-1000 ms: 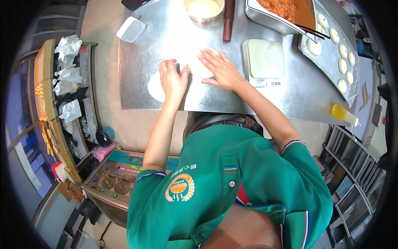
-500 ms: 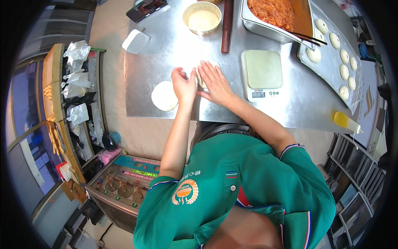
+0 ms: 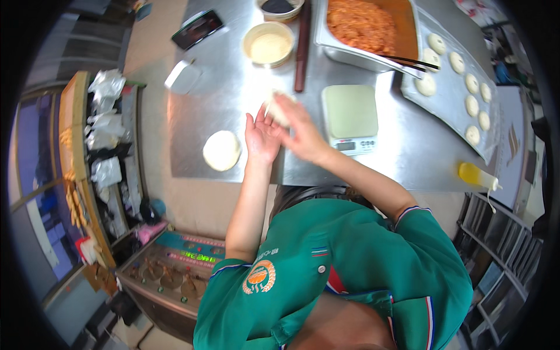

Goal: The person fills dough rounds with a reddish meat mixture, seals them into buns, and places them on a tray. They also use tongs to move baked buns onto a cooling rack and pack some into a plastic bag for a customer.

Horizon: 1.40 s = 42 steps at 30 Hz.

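My left hand [image 3: 262, 139] is turned palm up over the steel table, its fingers stretched out and their tips under a pale piece of dough [image 3: 275, 112]. From the right, my right hand [image 3: 302, 133] is bent over the same dough, holding it between fingers and thumb; its fingers are smeared by motion and partly hide the dough. Left of my left hand, a round white dough disc [image 3: 221, 150] lies flat on the table. A kitchen scale [image 3: 350, 116] with a pale green top stands to the right of my hands.
Farther back are a bowl of pale grains [image 3: 268, 45], a bowl of dark grains [image 3: 279, 6], a dark rolling pin [image 3: 302, 49] and a metal pan [image 3: 350, 56] of reddish filling with chopsticks. Shaped buns [image 3: 457, 63] lie on a tray at right, near an oil bottle [image 3: 475, 175].
My left hand has turned palm up. The piece of dough, pressed under my hands on the table before, is now between them, and my right hand has moved over it.
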Each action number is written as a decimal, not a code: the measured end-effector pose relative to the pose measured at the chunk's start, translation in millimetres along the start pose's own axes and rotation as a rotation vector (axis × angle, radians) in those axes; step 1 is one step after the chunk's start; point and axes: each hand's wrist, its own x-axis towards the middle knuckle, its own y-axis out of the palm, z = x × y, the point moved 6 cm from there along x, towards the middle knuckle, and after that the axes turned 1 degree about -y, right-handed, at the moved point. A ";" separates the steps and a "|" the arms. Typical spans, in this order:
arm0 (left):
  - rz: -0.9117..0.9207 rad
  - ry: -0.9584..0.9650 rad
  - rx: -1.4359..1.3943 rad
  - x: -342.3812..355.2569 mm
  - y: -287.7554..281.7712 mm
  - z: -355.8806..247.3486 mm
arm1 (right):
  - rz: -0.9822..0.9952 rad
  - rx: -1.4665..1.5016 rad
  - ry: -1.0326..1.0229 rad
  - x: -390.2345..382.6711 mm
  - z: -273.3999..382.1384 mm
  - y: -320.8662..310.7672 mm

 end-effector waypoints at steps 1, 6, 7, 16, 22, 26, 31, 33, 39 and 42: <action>0.076 0.066 0.084 0.2 12.8 4.8 | 0.124 -0.256 -0.177 -4.6 11.8 -5.5; 0.400 -0.121 -0.230 4.4 72.4 32.4 | -0.455 0.002 0.129 -37.5 -20.3 -163.9; 0.450 -0.101 -0.245 2.8 80.3 34.1 | -0.660 -0.057 0.183 -40.4 -31.8 -205.2; 0.074 -0.018 -0.146 -1.2 90.5 95.4 | -0.523 -0.294 -0.010 78.1 -82.5 -329.6; 0.102 0.011 -0.200 5.9 111.0 105.8 | -0.015 -0.265 0.174 116.4 -92.9 -315.4; 0.067 0.114 -0.206 11.0 121.1 82.5 | -0.048 -0.069 0.332 115.8 -102.4 -337.5; 0.405 0.193 -0.287 44.5 155.9 17.6 | -0.063 -0.140 0.226 124.6 -108.5 -339.0; 0.557 0.129 -0.349 67.6 171.0 5.5 | -0.041 -0.190 0.244 119.8 -110.6 -329.5; 0.479 0.081 -0.534 105.2 174.7 14.6 | -0.006 0.123 0.478 119.5 -126.7 -289.6; 0.406 0.088 -0.444 103.4 174.9 12.2 | -0.070 0.199 0.470 120.6 -122.9 -289.3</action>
